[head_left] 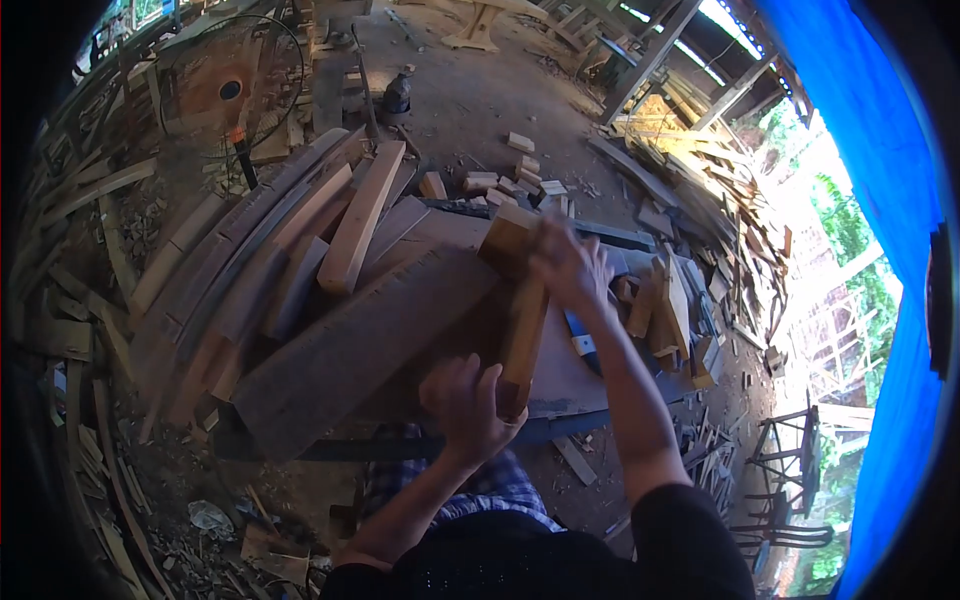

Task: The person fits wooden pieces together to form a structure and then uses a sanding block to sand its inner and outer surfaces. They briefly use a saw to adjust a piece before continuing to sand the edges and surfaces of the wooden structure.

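A thick length of wood point(524, 345) stands out toward me over the work surface, its near end by my left hand. My left hand point(468, 408) has its thumb under that end and bent fingers along the left side, gripping it. A squared wooden block point(508, 240) is at the far end of the length. My right hand point(570, 268) is just right of the block, over the upper part of the length; its fingers are smeared by motion. A wide dark plank point(370, 345) lies slantwise to the left of both hands.
Long planks and beams point(362, 220) are stacked on the left. Several small offcuts point(500, 185) lie beyond the work surface point(570, 395). Upright wood pieces point(668, 310) and a blue-and-white object point(582, 343) are on the right. Scrap wood covers the ground; a blue tarp point(880, 150) hangs far right.
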Available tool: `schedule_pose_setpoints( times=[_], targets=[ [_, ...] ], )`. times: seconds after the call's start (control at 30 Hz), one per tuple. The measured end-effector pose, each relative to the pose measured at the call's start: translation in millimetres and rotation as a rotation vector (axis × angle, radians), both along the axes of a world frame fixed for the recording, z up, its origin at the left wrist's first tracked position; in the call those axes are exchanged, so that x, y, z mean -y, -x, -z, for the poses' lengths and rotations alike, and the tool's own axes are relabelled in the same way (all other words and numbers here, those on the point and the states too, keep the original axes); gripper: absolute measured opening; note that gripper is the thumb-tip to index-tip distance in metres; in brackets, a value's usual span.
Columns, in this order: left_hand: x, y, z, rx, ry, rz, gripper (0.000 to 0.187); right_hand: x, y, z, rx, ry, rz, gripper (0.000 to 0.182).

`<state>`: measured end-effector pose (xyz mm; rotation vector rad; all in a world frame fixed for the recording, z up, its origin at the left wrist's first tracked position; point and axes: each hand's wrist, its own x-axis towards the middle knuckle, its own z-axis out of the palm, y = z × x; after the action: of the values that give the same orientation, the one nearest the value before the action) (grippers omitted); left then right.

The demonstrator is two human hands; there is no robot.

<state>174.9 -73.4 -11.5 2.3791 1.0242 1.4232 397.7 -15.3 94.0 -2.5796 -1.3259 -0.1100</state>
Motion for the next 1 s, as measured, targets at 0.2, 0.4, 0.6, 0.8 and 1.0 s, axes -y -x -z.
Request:
schedule_pose_setpoints(
  times=[0.2, 0.4, 0.6, 0.8, 1.0],
  targets=[
    [2, -1, -4, 0.068, 0.035, -0.009, 0.066, 21, 31, 1, 0.048, 0.036, 0.004, 0.071],
    [-2, -6, 4, 0.170, 0.006, -0.024, 0.072, 110, 115, -25, 0.000, 0.221, -0.179, 0.075],
    [2, -4, 9, 0.120, 0.022, 0.001, 0.073, -6, -28, 3, -0.052, 0.085, 0.157, 0.075],
    [1, -6, 9, 0.136, 0.059, 0.002, 0.073, 41, 17, 22, 0.055, 0.078, 0.067, 0.074],
    [2, -5, 15, 0.151, 0.002, 0.004, 0.075, 108, 129, -29, -0.038, 0.227, -0.145, 0.079]
  ],
)
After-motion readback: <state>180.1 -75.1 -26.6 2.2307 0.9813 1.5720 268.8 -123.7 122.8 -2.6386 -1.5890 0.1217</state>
